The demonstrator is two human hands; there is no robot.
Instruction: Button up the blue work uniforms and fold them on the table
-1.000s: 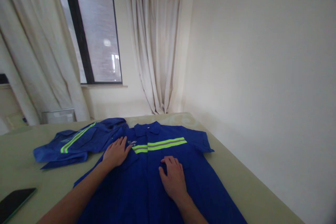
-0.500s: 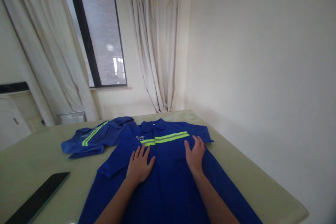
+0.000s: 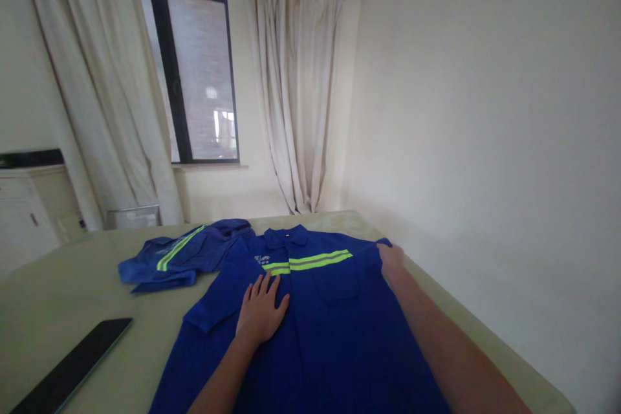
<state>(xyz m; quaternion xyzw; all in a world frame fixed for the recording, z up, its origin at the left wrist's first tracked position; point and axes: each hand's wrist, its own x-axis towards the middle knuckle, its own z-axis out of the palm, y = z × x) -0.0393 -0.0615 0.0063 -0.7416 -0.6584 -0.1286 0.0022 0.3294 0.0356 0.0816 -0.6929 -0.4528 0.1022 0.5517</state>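
Note:
A blue short-sleeved work shirt (image 3: 330, 330) lies front up with its collar at the far end. Yellow-green and grey reflective tape crosses its chest, and white lettering sits above the tape at the left. My left hand (image 3: 262, 312) rests flat on the shirt's front, fingers spread just below the tape. At the right sleeve (image 3: 374, 252), my right hand (image 3: 392, 259) is closed on the sleeve's edge; its fingertips are partly hidden by the cloth. The shirt's lower end runs out of view.
Another blue garment (image 3: 187, 255) with the same tape lies bunched at the far left of the pale green tabletop (image 3: 160, 330). A dark flat slab (image 3: 72, 362) is at the near left. Beyond the table are a curtain (image 3: 301, 90), a window (image 3: 201, 77) and a wall (image 3: 485, 116).
My right hand has moved from above the shirt's chest out to the right sleeve and closed on its edge. The left hand stays on the shirt's front. The view has shifted slightly.

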